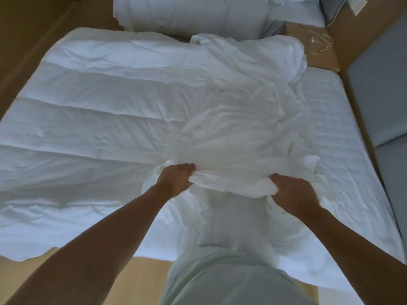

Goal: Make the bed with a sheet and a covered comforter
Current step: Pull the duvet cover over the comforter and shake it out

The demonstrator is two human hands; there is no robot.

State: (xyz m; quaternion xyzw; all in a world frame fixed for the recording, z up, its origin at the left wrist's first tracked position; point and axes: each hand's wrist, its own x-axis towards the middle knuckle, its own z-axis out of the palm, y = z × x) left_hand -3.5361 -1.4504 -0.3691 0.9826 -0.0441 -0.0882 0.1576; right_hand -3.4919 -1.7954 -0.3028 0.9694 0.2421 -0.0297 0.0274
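Leaning in over the near edge of the bed (pixel 343 139), both arms stretched forward. Gripping the gathered edge of the thin white cover (pixel 231 133) with the left hand (pixel 176 179), fingers curled hard into the fold. Matching it with the right hand (pixel 295 194), clenched on the same bunched edge, with a short span of cloth held between the two and lifted just off the bedding. Beyond the hands, crumpled and rumpled all the way up the bed, heaping at the far right corner beside a brown bedside cabinet (pixel 317 56). Underneath and off to the left, spread flat: the quilted white comforter (pixel 88 106), covering the left and middle of the bed, near edge spilling toward the wooden floor (pixel 143 280). To the right, bare striped bed surface showing. Up top, past the far edge, rolled white bedding (pixel 187 16). Along the right side, grey cushions (pixel 378 95).
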